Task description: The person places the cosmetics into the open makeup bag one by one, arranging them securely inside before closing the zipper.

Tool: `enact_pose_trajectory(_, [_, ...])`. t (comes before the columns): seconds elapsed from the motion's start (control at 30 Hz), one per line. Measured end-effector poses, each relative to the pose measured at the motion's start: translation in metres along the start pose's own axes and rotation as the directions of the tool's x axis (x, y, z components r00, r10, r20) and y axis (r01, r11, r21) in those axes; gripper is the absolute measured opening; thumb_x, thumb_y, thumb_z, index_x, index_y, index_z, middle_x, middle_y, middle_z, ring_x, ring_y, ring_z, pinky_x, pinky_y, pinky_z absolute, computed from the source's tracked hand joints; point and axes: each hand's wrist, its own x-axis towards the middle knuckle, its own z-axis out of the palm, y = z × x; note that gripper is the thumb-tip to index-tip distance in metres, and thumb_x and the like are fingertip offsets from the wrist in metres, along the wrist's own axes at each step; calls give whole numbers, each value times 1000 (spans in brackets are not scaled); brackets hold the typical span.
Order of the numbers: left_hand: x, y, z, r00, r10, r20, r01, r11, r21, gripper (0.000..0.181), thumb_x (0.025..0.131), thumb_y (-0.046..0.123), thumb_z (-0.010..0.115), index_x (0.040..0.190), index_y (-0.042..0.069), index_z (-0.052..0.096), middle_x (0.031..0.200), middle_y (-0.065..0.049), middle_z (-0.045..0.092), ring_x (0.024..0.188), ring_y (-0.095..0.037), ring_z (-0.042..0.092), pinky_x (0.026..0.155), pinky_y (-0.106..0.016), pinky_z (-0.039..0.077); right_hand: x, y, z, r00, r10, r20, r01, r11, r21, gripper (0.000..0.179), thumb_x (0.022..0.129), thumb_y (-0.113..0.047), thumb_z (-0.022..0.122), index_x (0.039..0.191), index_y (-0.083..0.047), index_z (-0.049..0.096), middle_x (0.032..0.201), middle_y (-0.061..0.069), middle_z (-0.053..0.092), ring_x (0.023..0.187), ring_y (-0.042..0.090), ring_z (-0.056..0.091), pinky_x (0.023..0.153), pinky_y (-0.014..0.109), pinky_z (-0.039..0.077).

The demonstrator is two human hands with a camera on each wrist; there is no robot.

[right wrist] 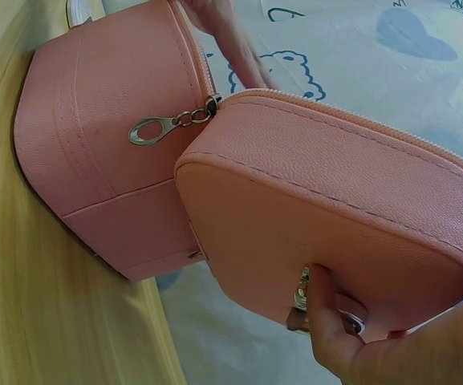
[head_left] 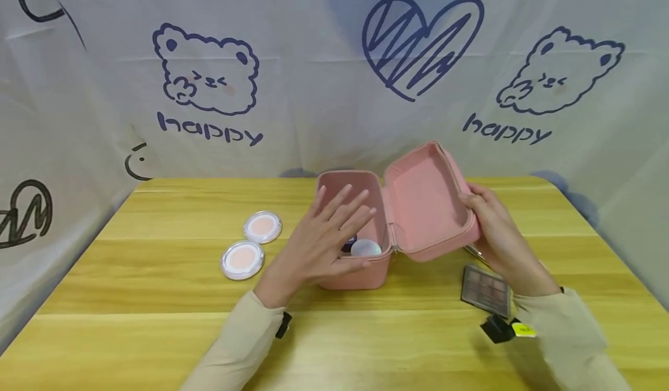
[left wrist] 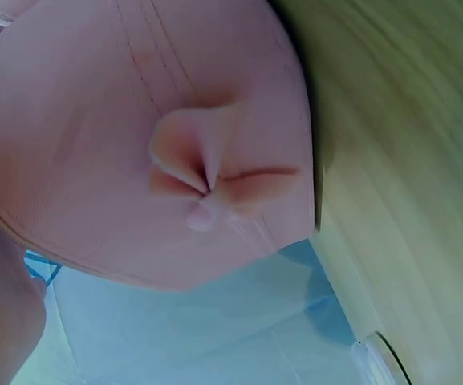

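A pink zip-up cosmetic case (head_left: 355, 279) stands on the table, its lid (head_left: 425, 205) swung out to the right. My right hand (head_left: 496, 234) grips the lid's far edge, thumb over the rim and fingers behind, next to a metal fitting (right wrist: 302, 290) on its outside. Across the case's opening, my left hand (head_left: 325, 234) lies with straight, spread fingers, hiding part of the inside. Below its fingers show a round shiny disc (head_left: 366, 248) and a dark item (head_left: 348, 244). A pink bow (left wrist: 207, 164) decorates one side; a zipper pull (right wrist: 152, 131) dangles near the hinge side.
Left of the case, two round clear-rimmed compacts (head_left: 243, 259) lie side by side. An eyeshadow palette (head_left: 485, 290) lies below the right hand, with a slim silver item (head_left: 475, 254) behind it. A printed cloth (head_left: 313, 89) hangs behind the table.
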Motion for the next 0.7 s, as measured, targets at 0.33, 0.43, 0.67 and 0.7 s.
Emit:
enact_pose_trajectory(0.33, [-10, -4, -1, 998, 50, -45, -47, 998, 47, 90, 93, 67, 0, 142, 10, 49, 150, -10, 39, 140, -32, 28, 113, -54, 11, 1, 0, 1, 1000, 14, 0, -14, 1000, 3, 47, 102, -31, 45, 140, -10, 26, 131, 12, 34, 104, 15, 50, 82, 23, 49])
enact_pose_trajectory(0.43, [-13, -7, -2, 998, 50, -40, -49, 998, 27, 89, 93, 68, 3, 143, 10, 48, 151, -11, 37, 141, -32, 26, 113, -54, 10, 1, 0, 1, 1000, 9, 1, -9, 1000, 9, 46, 102, -31, 44, 139, -10, 27, 130, 12, 34, 103, 14, 51, 81, 23, 49])
enact_pose_trajectory(0.67, [-26, -19, -8, 998, 33, -55, -36, 998, -45, 82, 93, 70, 11, 151, 17, 31, 152, -15, 34, 143, -31, 19, 113, -54, 8, 1, 0, 0, 1000, 0, 2, 0, 1000, 25, 41, 102, -30, 45, 136, -12, 30, 128, 12, 35, 102, 14, 52, 81, 23, 49])
enact_pose_trajectory(0.7, [-27, -20, -9, 999, 29, -44, -31, 999, -41, 82, 93, 70, 10, 151, 17, 31, 152, -15, 33, 143, -31, 19, 113, -54, 8, 1, 0, 0, 1000, 0, 1, 0, 1000, 24, 41, 102, -30, 45, 136, -12, 29, 128, 12, 35, 102, 14, 51, 81, 23, 49])
